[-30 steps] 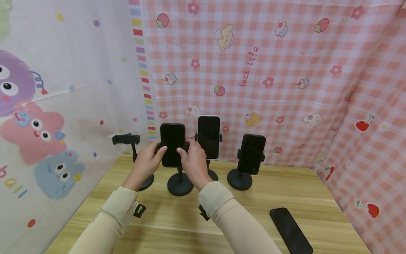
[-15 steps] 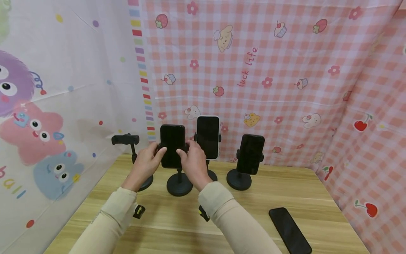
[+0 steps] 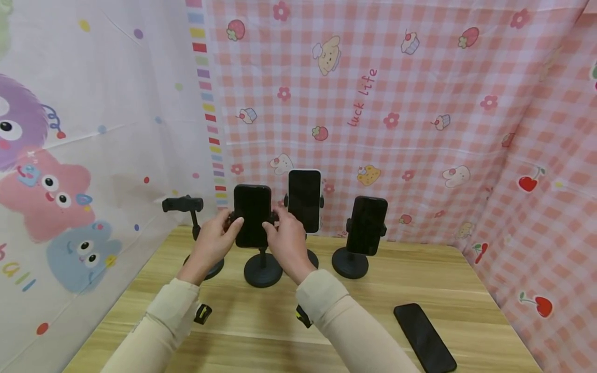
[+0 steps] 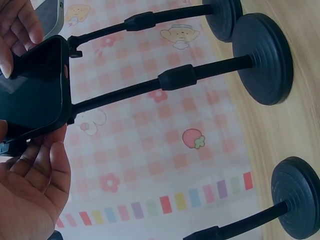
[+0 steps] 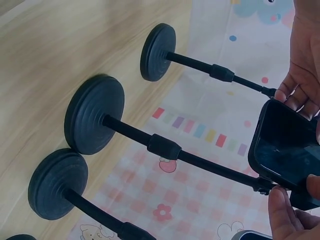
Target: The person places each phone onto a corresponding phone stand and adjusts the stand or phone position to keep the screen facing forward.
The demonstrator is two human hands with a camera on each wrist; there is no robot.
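A black phone [image 3: 252, 207] stands upright in the clamp of a black phone stand [image 3: 263, 270]. My left hand [image 3: 212, 243] holds its left side, thumb at the front edge and fingers behind, at the clamp arm. On the opposite side my right hand [image 3: 291, 239] grips in the same manner, its thumb on the phone's front edge. In the left wrist view the fingers of the left hand [image 4: 40, 185] curl under the phone [image 4: 35, 90]. The right wrist view has both hands at the edges of the phone [image 5: 285, 145]; the clamp is partly hidden behind it.
An unloaded phone stand [image 3: 184, 204] is at the left. Close behind on the right, a white-edged phone [image 3: 304, 199] sits in another stand; farther right stands another mounted phone [image 3: 367, 226]. A loose black phone [image 3: 425, 336] lies on the wooden table [image 3: 364, 311]. Printed curtains [image 3: 396, 77] enclose it.
The held phone's top has come down slightly. My right thumb has shifted a little to the right along its edge. The whole head view has drifted slightly.
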